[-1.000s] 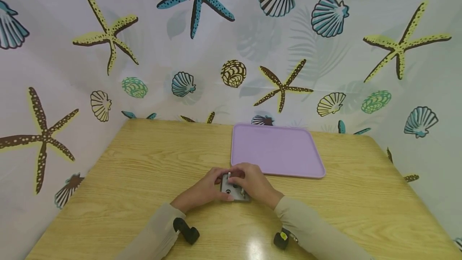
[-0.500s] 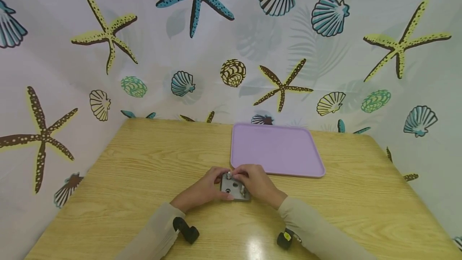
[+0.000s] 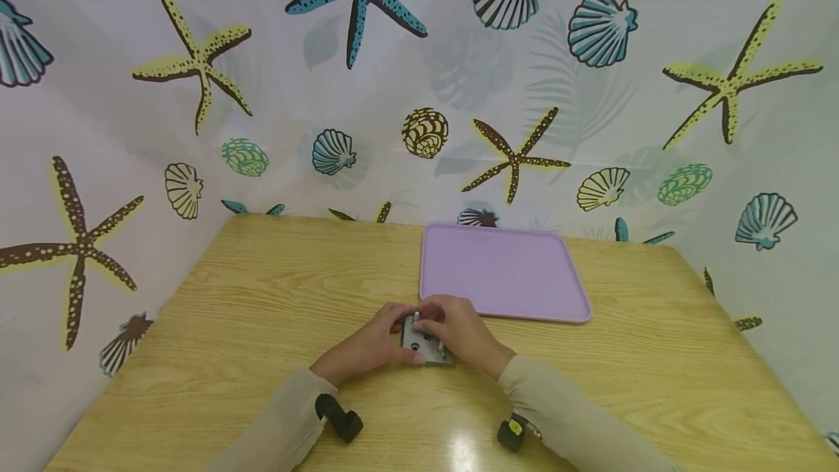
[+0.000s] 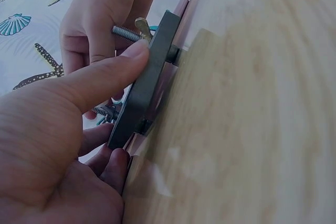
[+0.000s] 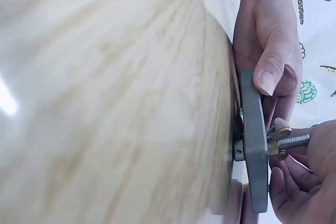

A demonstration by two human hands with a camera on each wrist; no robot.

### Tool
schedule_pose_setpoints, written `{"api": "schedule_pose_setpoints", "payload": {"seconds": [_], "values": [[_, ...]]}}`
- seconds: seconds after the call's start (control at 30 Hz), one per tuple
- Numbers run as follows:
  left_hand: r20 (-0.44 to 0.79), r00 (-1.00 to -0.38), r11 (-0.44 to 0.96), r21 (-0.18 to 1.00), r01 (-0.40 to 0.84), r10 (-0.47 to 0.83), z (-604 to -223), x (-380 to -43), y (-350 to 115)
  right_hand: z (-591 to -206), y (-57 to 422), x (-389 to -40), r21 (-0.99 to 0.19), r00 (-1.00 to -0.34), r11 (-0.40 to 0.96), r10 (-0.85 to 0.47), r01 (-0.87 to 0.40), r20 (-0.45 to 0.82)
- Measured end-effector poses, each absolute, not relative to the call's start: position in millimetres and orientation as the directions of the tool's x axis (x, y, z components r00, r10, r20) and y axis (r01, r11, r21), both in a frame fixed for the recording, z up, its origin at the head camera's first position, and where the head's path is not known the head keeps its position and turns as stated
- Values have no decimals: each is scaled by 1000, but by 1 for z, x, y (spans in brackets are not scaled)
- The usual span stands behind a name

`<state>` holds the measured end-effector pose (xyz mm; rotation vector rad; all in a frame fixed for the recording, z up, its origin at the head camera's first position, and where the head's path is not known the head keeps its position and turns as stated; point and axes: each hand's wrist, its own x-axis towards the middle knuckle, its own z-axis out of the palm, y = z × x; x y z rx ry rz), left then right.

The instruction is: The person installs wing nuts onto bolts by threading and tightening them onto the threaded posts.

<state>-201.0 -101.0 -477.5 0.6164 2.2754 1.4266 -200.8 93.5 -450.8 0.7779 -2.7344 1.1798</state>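
Note:
A grey metal plate (image 3: 424, 353) with holes sits low over the table, short pegs showing under it in both wrist views. My left hand (image 3: 371, 344) grips it by opposite edges, thumb on the near side and fingers at the far side. Toward the plate's right side stands a threaded bolt (image 5: 295, 141) carrying a brass wing nut (image 5: 278, 141). A second bolt (image 3: 416, 317) rises at the far left corner. My right hand (image 3: 462, 332) pinches around this second bolt; its fingers partly hide whatever is threaded there.
A purple tray (image 3: 505, 275) lies just behind the hands on the wood-grain table (image 3: 295, 275). A curtain (image 3: 393, 93) printed with shells and starfish surrounds the table. Dark wrist-camera mounts (image 3: 339, 417) are on both sleeves.
Half a second ago my right fingers were drawn slightly right, away from the far bolt; now they are around it again, as a second ago. My left hand and the plate have stayed put.

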Motion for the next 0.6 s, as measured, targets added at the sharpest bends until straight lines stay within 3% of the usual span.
{"api": "schedule_pose_setpoints", "payload": {"seconds": [0.6], "values": [[-104, -841, 406, 902, 144, 530, -475, -199, -100, -451, 100, -198, -662, -862, 566, -422, -491, 279]]}}
